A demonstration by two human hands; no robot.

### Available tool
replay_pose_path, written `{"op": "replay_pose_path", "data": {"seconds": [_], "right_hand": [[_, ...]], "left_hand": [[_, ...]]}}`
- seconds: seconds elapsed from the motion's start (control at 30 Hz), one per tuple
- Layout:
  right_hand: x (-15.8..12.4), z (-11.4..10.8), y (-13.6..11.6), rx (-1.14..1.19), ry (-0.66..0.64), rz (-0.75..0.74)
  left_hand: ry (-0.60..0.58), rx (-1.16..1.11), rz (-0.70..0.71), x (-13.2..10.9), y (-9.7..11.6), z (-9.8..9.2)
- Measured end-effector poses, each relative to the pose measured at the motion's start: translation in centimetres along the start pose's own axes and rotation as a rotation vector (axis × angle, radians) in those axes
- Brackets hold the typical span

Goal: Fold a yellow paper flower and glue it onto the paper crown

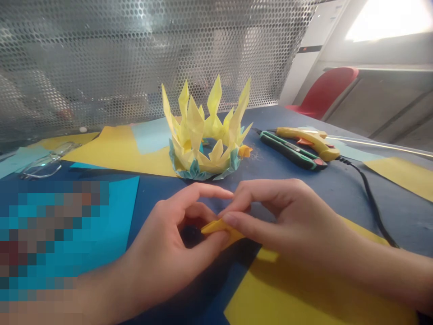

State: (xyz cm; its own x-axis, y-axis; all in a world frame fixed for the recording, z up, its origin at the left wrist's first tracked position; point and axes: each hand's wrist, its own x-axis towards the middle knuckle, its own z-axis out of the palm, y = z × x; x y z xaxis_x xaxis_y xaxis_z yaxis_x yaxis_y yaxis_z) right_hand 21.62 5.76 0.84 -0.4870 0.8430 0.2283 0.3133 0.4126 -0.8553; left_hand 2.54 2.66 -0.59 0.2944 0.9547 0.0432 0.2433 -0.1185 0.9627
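Note:
Between my two hands is a small folded piece of yellow paper (pixel 221 226), pinched from both sides. My left hand (pixel 179 234) has its thumb pressed against the paper's lower edge, and its other fingers curl behind. My right hand (pixel 270 216) grips the upper right part with thumb and forefinger. Just beyond the hands stands a paper crown (pixel 195 119) with tall pale yellow points and light blue folded pieces round its base. A small orange folded paper piece (pixel 246 151) sits against the crown's right side.
Right of the crown lie a green and black utility knife (pixel 292 151) and a yellow glue gun (pixel 307 137) with a black cord. Yellow paper (pixel 304 289) is under my right forearm, blue paper (pixel 115 216) at left. Glasses (pixel 47 162) rest far left; a perforated metal panel (pixel 135 58) rises behind.

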Motion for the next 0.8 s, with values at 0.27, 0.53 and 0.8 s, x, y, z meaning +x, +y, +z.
{"op": "replay_pose_path", "data": {"seconds": [0.27,0.53,0.8], "right_hand": [[-0.15,-0.43,0.32,-0.153,0.016,-0.454],[-0.31,0.32,0.05,-0.070,0.044,-0.321],[-0.34,-0.24,0.47,-0.161,0.001,-0.436]], "left_hand": [[-0.028,-0.279,-0.131,0.42,0.03,-0.21],[-0.034,-0.107,-0.027,-0.08,-0.15,-0.17],[-0.025,-0.332,-0.150,0.30,0.03,-0.09]]}}
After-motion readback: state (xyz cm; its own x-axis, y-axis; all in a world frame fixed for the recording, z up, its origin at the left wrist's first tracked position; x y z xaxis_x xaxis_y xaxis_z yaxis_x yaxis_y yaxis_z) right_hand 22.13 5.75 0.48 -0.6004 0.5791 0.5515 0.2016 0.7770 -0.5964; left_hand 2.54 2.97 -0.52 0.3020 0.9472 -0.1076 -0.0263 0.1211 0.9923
